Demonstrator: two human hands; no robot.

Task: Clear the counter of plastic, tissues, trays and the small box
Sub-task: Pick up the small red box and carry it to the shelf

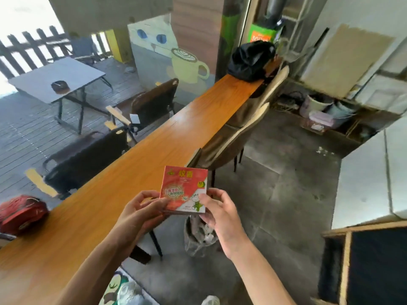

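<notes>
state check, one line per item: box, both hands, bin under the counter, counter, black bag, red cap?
small box: closed, held up off the counter in both hands
left hand: pinches the box's left edge
right hand: grips the box's right edge
bin: on the floor, lined, holds crumpled rubbish
counter: bare along its middle
black bag: slumped at the far end
red cap: lying at the near end
</notes>
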